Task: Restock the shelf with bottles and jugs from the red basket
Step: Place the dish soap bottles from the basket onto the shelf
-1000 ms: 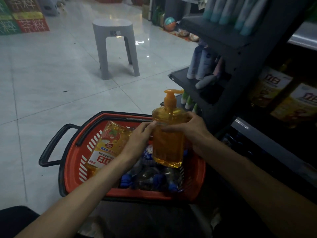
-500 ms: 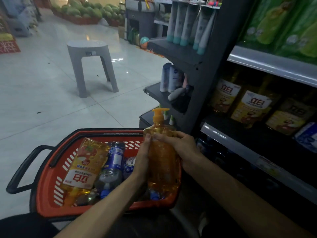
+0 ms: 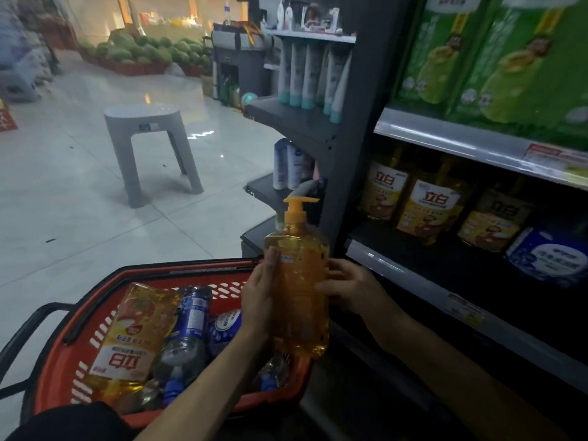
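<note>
I hold an orange pump bottle [image 3: 299, 281] upright above the right end of the red basket [image 3: 60, 367]. My left hand [image 3: 259, 294] grips its left side and my right hand [image 3: 346, 286] presses on its right side. In the basket lie a yellow detergent jug [image 3: 133, 338] with a red and white label and several clear bottles with blue labels [image 3: 191, 326]. To the right, the shelf [image 3: 397, 265] carries yellow labelled jugs [image 3: 426, 206] in its middle row, level with the bottle's pump.
A grey plastic stool [image 3: 149, 144] stands on the tiled floor to the left. A dark end rack [image 3: 318, 128] with tubes and lotion bottles sits beside the shelf. Green packs [image 3: 496, 55] fill the upper shelf, and a blue and white pack [image 3: 550, 256] sits at right.
The view has tilted up and turned toward the shelf. Both hands have kept hold of the orange pump bottle, which now sits nearer the basket's right end and the shelf.
</note>
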The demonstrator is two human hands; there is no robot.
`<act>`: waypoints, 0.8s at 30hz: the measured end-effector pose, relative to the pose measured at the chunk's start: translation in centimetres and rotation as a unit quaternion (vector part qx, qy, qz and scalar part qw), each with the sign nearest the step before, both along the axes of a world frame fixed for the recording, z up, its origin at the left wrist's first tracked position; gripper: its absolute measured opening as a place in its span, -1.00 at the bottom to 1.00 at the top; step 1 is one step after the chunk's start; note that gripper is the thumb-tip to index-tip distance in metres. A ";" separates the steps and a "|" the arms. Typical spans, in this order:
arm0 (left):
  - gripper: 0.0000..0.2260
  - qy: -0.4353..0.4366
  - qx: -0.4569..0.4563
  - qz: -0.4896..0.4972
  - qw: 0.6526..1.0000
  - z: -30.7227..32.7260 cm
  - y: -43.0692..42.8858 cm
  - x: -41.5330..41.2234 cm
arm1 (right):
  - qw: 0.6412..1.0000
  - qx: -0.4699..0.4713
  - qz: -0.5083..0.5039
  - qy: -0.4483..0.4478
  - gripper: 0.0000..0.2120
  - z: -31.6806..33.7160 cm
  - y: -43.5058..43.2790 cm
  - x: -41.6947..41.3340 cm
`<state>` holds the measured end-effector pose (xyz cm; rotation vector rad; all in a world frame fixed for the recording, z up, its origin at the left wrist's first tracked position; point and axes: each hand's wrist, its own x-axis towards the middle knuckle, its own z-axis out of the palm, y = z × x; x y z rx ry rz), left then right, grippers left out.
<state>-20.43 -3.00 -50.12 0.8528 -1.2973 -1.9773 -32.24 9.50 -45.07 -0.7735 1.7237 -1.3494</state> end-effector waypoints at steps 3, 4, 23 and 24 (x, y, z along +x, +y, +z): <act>-0.58 0.009 -0.048 -0.026 0.998 0.6 1.1 -0.9 | 0.999 0.029 0.011 0.034 -0.33 -0.1 1.7 -0.6; -0.60 0.012 -0.065 -0.039 0.997 0.8 1.7 -1.1 | 0.998 0.043 0.011 0.050 -0.26 -0.6 2.3 -0.8; -0.18 -0.021 -0.195 -0.203 0.959 0.8 7.6 -5.4 | 0.964 -0.036 -0.194 0.180 -0.51 -1.2 7.5 -1.6; -0.07 -0.026 -0.180 -0.190 0.965 0.7 7.6 -5.6 | 0.962 -0.032 -0.176 0.207 -0.54 -0.9 7.7 -1.4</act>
